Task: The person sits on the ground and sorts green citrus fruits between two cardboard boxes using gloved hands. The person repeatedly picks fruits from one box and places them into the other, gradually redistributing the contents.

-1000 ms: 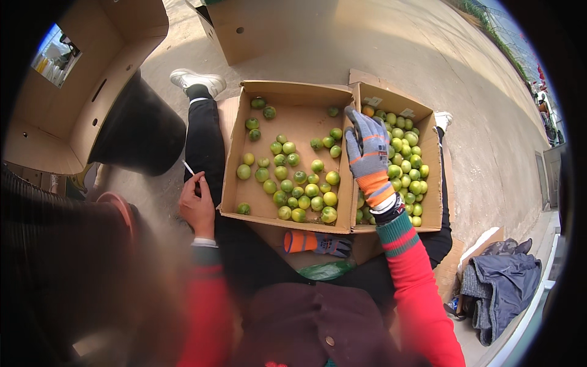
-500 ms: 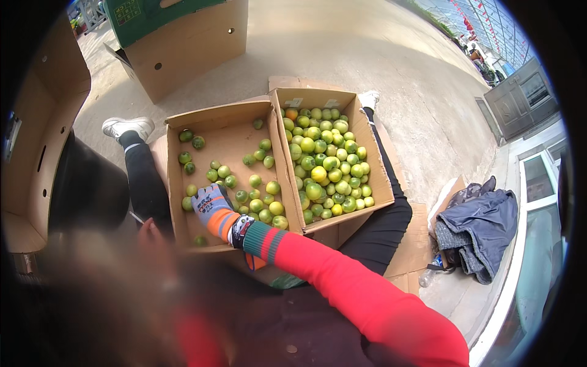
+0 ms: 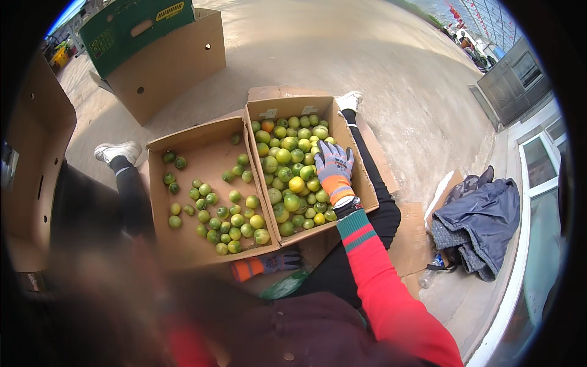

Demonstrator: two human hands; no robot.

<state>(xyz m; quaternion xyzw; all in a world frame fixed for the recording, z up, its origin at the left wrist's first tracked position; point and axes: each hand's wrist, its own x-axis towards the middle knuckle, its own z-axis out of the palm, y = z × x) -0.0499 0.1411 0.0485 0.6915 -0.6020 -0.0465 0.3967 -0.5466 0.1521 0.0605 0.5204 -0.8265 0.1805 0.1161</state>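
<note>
My right hand (image 3: pixel 335 164), in a grey and orange work glove, lies over the green tomatoes (image 3: pixel 296 185) at the right side of the right cardboard box (image 3: pixel 373 199). Its fingers are spread and touch the fruit; their tips are partly hidden among it. That box is well filled, mostly with green and yellowish tomatoes and one orange one. In the left cardboard box (image 3: pixel 205 136), several smaller green tomatoes (image 3: pixel 235 219) lie loosely, mostly toward the near side. My left hand (image 3: pixel 143 260) is a blur at lower left, its fingers unreadable.
A loose grey and orange glove (image 3: pixel 266 264) lies just below the left box. A larger green and brown carton (image 3: pixel 168 70) stands beyond. Another brown carton (image 3: pixel 52 147) is at far left. A dark jacket (image 3: pixel 477 220) and a plastic bottle (image 3: pixel 430 272) lie to the right.
My right hand has moved from the left box over to the tomatoes in the right box. The left hand, earlier seen pinching a cigarette, is now blurred. The view has shifted slightly.
</note>
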